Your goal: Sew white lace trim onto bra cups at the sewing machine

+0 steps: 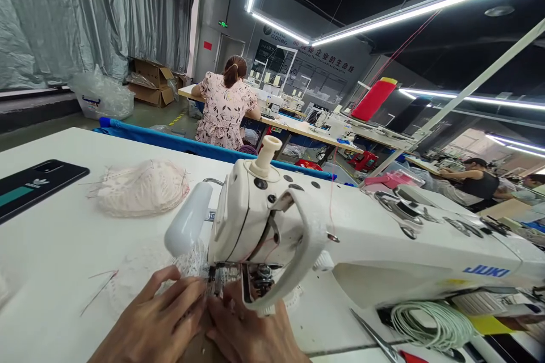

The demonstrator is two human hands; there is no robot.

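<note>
Evidently, a feeding step is in hand: white lace (191, 259) is being guided at the needle end of the sewing machine (370, 227), near on the counter (55, 255). The left hand (164, 317) is laid against it from the left; the right hand (253, 323) is partly hidden by the machine head. Hands set close together; whether fabric is pinched cannot be told. Next, in judgement, even guiding is called for, with fingertips kept off the needle.
</note>
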